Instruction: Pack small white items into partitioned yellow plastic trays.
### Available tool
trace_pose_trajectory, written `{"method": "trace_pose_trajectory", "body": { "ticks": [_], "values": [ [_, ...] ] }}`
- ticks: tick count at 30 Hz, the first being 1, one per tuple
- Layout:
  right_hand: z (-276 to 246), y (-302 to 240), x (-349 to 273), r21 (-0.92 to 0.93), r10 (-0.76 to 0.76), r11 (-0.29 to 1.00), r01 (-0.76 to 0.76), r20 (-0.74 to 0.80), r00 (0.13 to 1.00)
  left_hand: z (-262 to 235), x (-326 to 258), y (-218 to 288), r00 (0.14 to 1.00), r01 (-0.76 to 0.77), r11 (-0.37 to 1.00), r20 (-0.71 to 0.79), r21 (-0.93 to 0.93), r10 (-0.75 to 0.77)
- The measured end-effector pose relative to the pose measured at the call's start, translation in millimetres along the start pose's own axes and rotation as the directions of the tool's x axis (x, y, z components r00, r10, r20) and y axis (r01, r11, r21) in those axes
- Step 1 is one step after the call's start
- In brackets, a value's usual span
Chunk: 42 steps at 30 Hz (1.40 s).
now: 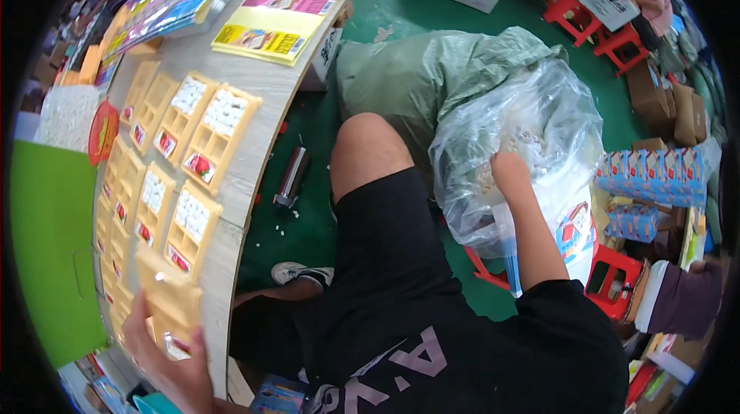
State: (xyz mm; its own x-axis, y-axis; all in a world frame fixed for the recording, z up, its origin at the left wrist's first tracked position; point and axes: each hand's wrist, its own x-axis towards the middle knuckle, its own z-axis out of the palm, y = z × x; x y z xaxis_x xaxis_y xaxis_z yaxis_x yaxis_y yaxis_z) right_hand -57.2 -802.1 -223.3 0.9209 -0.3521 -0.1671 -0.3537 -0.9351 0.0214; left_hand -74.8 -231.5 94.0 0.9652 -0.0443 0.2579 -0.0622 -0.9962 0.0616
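With the left hand [173, 368], a tray [166, 291] is being clamped between thumb and fingers, over the table [266, 109]. A clear bag [462, 144] is being reached into by the right hand [509, 172]; can't tell its grip. More trays [206, 136] are being displayed nearby, a green sack [393, 67] is being partly hidden by the bag, and green floor [378, 9] is being shared with red stools [570, 17].

Tag trays [202, 138] as pale yellow, pieces [226, 111] as white, table [262, 98] as pale grey wood-grain. Log bag [569, 112] as clear, sack [389, 67] as dull green, floor [370, 9] as deep green. Mark stools [621, 48] as red, stacked boxes [651, 175] as repeating blue, white and red.
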Motion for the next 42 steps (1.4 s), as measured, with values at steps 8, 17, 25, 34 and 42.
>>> {"method": "trace_pose_trajectory", "body": {
  "ticks": [8,17,25,34,42],
  "values": [
    [3,20,-2,-0.087,-0.009,0.996,0.007,-0.031,0.999,65,9,106,0.933,-0.150,0.883,0.232,-0.445,0.276],
    [-7,8,1,0.062,0.097,0.993,-0.098,0.027,0.995,185,15,156,0.865,-0.322,0.704,0.105,-0.633,0.490],
    [-33,5,-7,0.156,0.159,0.976,-0.151,-0.040,0.986,210,29,172,0.814,-0.431,0.718,0.107,-0.547,0.571],
    [-47,30,-16,0.362,0.195,0.924,-0.124,-0.165,0.967,225,43,226,0.707,-0.551,0.560,0.010,-0.619,0.707],
    [-79,22,-21,0.989,0.491,0.072,-0.126,0.075,0.868,264,55,327,0.509,-0.628,0.390,0.024,-0.674,0.860]
  ]
}}
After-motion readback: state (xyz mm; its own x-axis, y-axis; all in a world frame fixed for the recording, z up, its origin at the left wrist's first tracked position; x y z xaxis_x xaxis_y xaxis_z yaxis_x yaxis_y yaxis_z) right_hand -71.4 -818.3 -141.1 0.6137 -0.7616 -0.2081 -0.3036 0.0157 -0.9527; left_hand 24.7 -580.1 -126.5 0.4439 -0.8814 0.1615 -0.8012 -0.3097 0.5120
